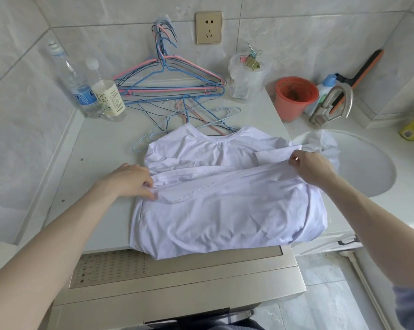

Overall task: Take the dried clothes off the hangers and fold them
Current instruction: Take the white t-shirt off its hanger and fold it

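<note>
Washer (201, 277) up front carries the shirt (225, 210), spread flat, neck facing away. Left hand (129, 179) pinches the folded-up hem at its left edge, right hand (313, 167) pinches the right end (a sleeve, seemingly, spills into the sink (367, 177)). Hangers (170, 84) lie behind.

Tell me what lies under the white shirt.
Under the white shirt, loose wire hangers poke out past its collar, all on the white surface. How far they run beneath is covered.

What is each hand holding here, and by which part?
Both hold the pale lilac fabric T-shirt: the left hand pinches the left end of its folded-over edge, the right hand the right end.
</note>
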